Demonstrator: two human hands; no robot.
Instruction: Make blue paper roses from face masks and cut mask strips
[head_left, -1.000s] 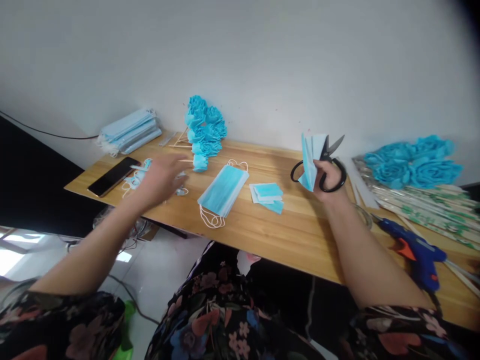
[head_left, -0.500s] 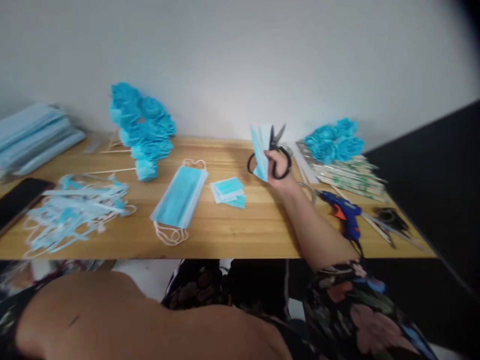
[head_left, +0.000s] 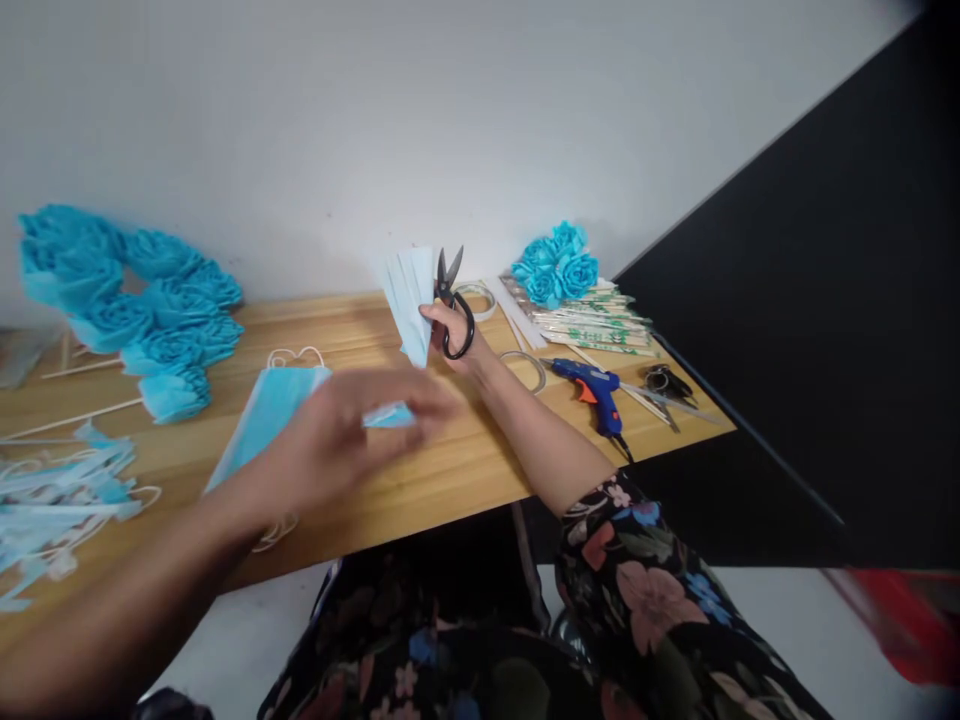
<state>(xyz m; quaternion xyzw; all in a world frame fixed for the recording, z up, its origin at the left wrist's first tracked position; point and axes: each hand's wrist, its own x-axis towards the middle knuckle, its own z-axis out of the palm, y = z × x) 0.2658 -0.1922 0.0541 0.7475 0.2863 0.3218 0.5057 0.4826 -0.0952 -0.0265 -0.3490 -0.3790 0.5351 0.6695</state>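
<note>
My right hand (head_left: 457, 338) is raised over the wooden table (head_left: 465, 470), gripping black scissors (head_left: 452, 300) together with a folded piece of blue mask fabric (head_left: 411, 296). My left hand (head_left: 352, 430) hovers low over the table's middle, blurred by motion, fingers stretched toward small folded blue pieces (head_left: 386, 415) that it partly hides. A blue face mask (head_left: 262, 410) lies flat just left of that hand.
Blue fabric flowers on sticks (head_left: 142, 310) lie at the back left, cut strips and ear loops (head_left: 52, 500) at the left edge. At the right are more blue flowers (head_left: 556, 270) on wrapped sticks, tape rolls (head_left: 525, 368), a blue glue gun (head_left: 596, 390) and a second pair of scissors (head_left: 664, 385).
The view has swung right. My left hand has come back from the left pile to the table's middle. The right hand still holds scissors and fabric upright.
</note>
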